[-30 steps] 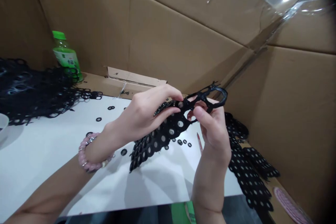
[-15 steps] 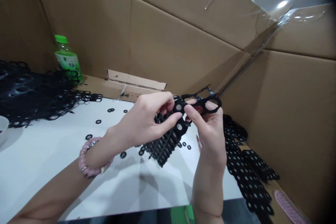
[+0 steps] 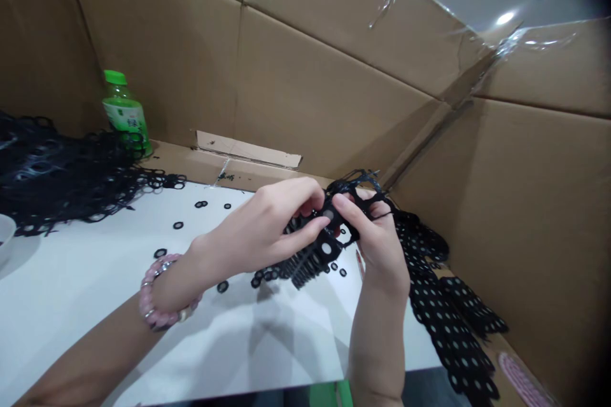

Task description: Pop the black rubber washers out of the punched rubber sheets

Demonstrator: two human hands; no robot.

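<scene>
The black perforated rubber web (image 3: 319,247) is up in the air at frame centre, over the white board (image 3: 95,292), gripped by both hands. Its top end is a torn, open-holed run of rings; the rest droops toward 7 o'clock, and I can't tell whether the low end touches the board. The left hand (image 3: 260,235) is half closed, with thumb and curled fingers pinching the web's near edge. The right hand (image 3: 377,248) is also closed on the web, thumb and forefinger pinching near the top end, other fingers behind it. A pink beaded bracelet (image 3: 165,292) sits on the left wrist. Loose black rubber rings (image 3: 222,286) lie scattered on the board around the web. A thin red item (image 3: 359,265), too hidden to name, lies by the right hand. At 4 o'clock, punched black strips (image 3: 451,318) lie on the cardboard. At 9 o'clock sits a tangled black heap (image 3: 62,172), with a green-capped bottle (image 3: 125,116) behind it at 10 o'clock and a white bowl (image 3: 4,235) at the left edge. Cardboard walls (image 3: 310,89) surround everything.
</scene>
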